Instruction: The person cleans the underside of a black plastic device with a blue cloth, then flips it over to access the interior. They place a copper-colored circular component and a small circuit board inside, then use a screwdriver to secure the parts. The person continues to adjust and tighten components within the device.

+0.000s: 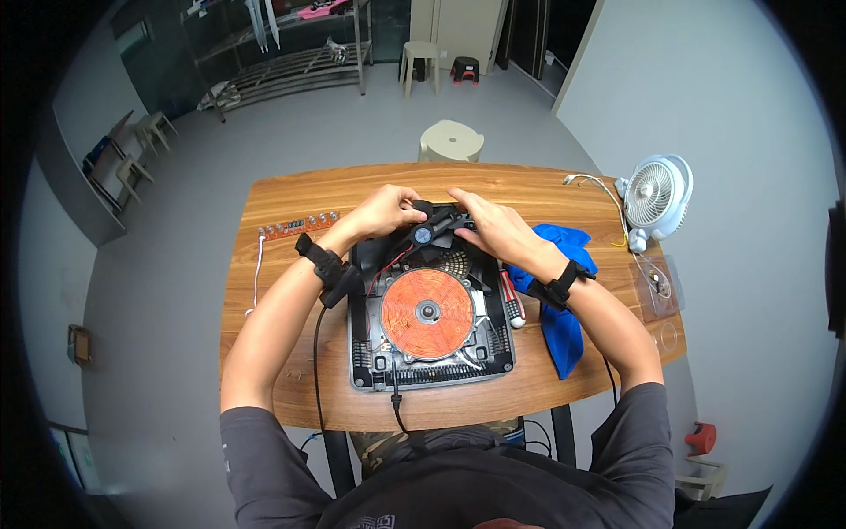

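Note:
An opened induction cooker base (355, 344) lies on the table in front of me, its round copper coil (411, 304) uncovered. Over its far edge, a black cooling fan (423, 235) with a blue hub is tilted up, a thin red wire running down from it. My left hand (388, 212) pinches the fan's far left side between thumb and fingers. On the right, my right hand (500, 234) holds the fan's edge between its thumb and stretched fingers. Parts of the fan are hidden by the hands.
A red-and-black screwdriver (511, 300) and blue cloth (561, 335) lie right of the base. A red circuit board (300, 226) with a white cable sits left. A small white fan (654, 198) and a clear plastic tray (667, 295) occupy the right side. A stool (451, 139) stands beyond the table.

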The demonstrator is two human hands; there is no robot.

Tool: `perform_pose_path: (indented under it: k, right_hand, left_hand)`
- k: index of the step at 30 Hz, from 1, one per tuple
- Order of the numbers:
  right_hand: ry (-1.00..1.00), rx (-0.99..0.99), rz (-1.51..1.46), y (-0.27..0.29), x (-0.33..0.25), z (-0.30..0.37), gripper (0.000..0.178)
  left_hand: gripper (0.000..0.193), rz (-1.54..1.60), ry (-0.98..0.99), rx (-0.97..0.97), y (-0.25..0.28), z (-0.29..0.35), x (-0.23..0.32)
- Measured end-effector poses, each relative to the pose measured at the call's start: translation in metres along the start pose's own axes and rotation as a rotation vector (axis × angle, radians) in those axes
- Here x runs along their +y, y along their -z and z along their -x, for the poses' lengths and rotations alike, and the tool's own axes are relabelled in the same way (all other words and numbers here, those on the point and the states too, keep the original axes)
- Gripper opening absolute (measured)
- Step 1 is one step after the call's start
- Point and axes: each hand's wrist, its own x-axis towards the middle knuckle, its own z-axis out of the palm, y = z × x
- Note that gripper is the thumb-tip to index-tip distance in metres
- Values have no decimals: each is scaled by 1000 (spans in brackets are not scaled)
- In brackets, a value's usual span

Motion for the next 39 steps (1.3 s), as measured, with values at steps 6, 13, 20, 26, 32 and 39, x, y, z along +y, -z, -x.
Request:
perform_pose_path:
  k: [6, 13, 20, 26, 32, 39]
  right_hand:
    - [36, -112, 10, -4, 7, -3, 40]
    - [-51, -151, -25, -16, 13, 13, 36]
    - [-126, -103, -118, -22, 14, 29, 37]
    - [-190, -64, -141, -28, 20, 38, 36]
    - [-188, -59, -155, -32, 25, 43, 36]
    - [-203, -87, -165, -37, 27, 45, 36]
  left_hand:
    - [20, -52, -2, -39, -5, -11, -15]
    - [33, -133, 0, -72, -16, -20, -28]
    - [37, -192, -101, -38, -18, -16, -38]
    - [39, -223, -106, 89, -23, 15, -30]
    - [37, -371, -129, 136, -21, 64, -41]
    - [39, -493, -105, 167, -33, 82, -38]
